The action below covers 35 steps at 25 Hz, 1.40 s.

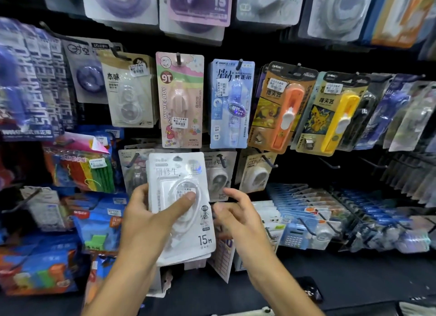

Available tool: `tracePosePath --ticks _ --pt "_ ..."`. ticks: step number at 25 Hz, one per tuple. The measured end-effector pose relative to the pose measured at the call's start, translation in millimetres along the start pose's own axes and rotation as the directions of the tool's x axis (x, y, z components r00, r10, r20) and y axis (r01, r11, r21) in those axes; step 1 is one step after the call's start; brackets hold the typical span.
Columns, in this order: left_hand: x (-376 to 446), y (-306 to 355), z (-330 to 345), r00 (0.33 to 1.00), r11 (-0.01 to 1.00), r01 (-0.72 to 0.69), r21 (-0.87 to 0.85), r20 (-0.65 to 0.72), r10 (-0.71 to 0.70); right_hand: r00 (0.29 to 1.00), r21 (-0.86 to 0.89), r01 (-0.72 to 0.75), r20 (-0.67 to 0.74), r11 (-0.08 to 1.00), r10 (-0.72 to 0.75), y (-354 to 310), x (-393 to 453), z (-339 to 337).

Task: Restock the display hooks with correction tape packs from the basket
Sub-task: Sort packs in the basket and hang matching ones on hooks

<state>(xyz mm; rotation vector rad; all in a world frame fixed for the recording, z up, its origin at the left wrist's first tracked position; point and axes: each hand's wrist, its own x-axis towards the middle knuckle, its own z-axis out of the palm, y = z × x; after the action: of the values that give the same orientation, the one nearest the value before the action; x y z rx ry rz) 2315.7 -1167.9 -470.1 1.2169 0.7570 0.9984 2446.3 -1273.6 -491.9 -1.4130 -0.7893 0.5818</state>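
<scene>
My left hand (146,219) grips a small stack of white correction tape packs (181,174) marked 15M, thumb pressed across the front blister. The stack is held upright in front of the lower row of hooks. My right hand (236,212) hovers just right of the stack, fingers loosely curled, holding nothing. Behind the stack, similar grey-white tape packs (219,174) hang on a black hook (221,161). Another pack (256,172) hangs on the hook to its right. No basket is in view.
The black pegboard wall carries a pink My Melody pack (180,101), a blue tape pack (232,103), and orange (283,106) and yellow (330,113) clip pushers. Bare hooks (330,164) stick out at right. Low racks of small items (306,209) stand below.
</scene>
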Motion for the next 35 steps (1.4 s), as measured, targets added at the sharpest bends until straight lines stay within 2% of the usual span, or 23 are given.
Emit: tracePosePath --ticks 1,4,7,10,12,15,18,20,21,22,23,24,25,26,27,28,29,30,31,32,35 --pt "-0.4 -0.3 2.0 1.0 1.0 0.01 0.021 0.028 -0.011 0.998 0.001 0.041 0.053 0.999 -0.041 -0.5 -1.1 5.0" --pt "-0.1 2.3 0.8 0.992 0.998 0.056 -0.02 0.114 -0.053 0.991 -0.034 0.13 0.031 0.991 -0.129 -9.6 0.4 9.8" --pt "2.3 4.6 -5.7 0.982 0.987 0.134 -0.092 0.15 -0.119 0.994 0.122 0.113 -0.013 0.986 -0.112 -13.4 2.4 0.8" --pt "0.3 3.6 -4.1 0.996 0.996 0.091 -0.003 0.027 -0.091 0.967 0.116 0.169 -0.21 0.979 -0.142 -8.4 2.4 -7.7" --pt "-0.7 6.2 -3.8 0.998 0.999 0.037 0.022 -0.052 -0.036 0.96 0.083 0.146 -0.253 0.986 -0.121 0.6 -0.6 -11.9" --pt "3.2 10.9 -6.8 0.995 1.0 -0.014 -0.016 -0.104 0.012 0.956 -0.027 0.102 -0.274 0.994 -0.106 9.6 -1.0 -17.5" --pt "5.8 9.5 -6.6 0.993 0.998 -0.041 -0.036 -0.11 0.037 0.97 -0.194 0.053 -0.221 0.98 -0.097 3.4 21.1 -20.2" --pt "5.6 6.6 -4.4 0.995 0.999 -0.036 -0.021 -0.091 0.033 0.979 -0.423 -0.047 -0.201 0.905 -0.043 -0.2 34.9 -18.9" --pt "7.6 4.0 -3.1 0.997 1.0 -0.021 0.004 -0.074 0.021 0.972 -0.531 -0.052 -0.223 0.846 -0.08 -1.6 35.6 -15.9" --pt "9.4 2.0 -0.4 0.999 0.999 -0.002 0.035 -0.049 0.003 0.963 -0.564 0.032 -0.203 0.825 -0.176 -2.4 31.8 -13.2" --pt "11.7 0.4 3.0 1.0 0.998 0.018 0.058 -0.013 -0.017 0.957 -0.439 0.162 -0.148 0.883 -0.249 -1.0 25.3 -9.8" --pt "13.7 -1.9 6.2 0.998 0.998 0.031 0.06 0.044 -0.034 0.965 -0.231 0.234 -0.061 0.944 -0.254 -1.4 15.6 -3.8" --pt "15.0 -2.9 10.7 0.992 0.999 0.03 0.044 0.117 -0.035 0.972 -0.069 0.236 0.03 0.969 -0.234 -1.3 8.2 1.6" --pt "15.1 -4.4 15.2 0.982 0.999 0.009 0.04 0.186 -0.017 0.97 0.004 0.233 0.061 0.972 -0.233 1.4 7.1 3.6" --pt "16.7 -8.4 18.2 0.976 0.993 -0.066 0.095 0.213 0.044 0.973 0.01 0.23 0.034 0.973 -0.23 3.1 10.0 3.2" --pt "19.7 -12.2 18.6 0.966 0.939 -0.214 0.269 0.2 0.163 0.973 0.004 0.23 -0.017 0.973 -0.23 4.9 15.2 1.0" --pt "24.7 -18.1 16.3 0.937 0.769 -0.35 0.535 0.203 0.285 0.975 -0.019 0.208 -0.079 0.978 -0.209 2.2 19.7 -2.3" --pt "28.3 -23.9 12.8 0.903 0.523 -0.409 0.748 0.248 0.351 0.976 -0.054 0.172 -0.125 0.984 -0.177 0.1 24.7 -7.5" --pt "31.4 -28.9 10.1 0.888 0.34 -0.415 0.844 0.294 0.354 0.977 -0.073 0.144 -0.148 0.987 -0.153 -1.7 28.4 -12.8" --pt "33.9 -32.2 9.2 0.892 0.261 -0.41 0.874 0.324 0.315 0.98 -0.071 0.122 -0.151 0.99 -0.131 -3.4 31.5 -17.5" --pt "37.8 -40.6 9.0 0.902 0.213 -0.415 0.885 0.369 0.224 0.983 -0.045 0.114 -0.139 0.992 -0.12 -10.0 36.4 -20.8"
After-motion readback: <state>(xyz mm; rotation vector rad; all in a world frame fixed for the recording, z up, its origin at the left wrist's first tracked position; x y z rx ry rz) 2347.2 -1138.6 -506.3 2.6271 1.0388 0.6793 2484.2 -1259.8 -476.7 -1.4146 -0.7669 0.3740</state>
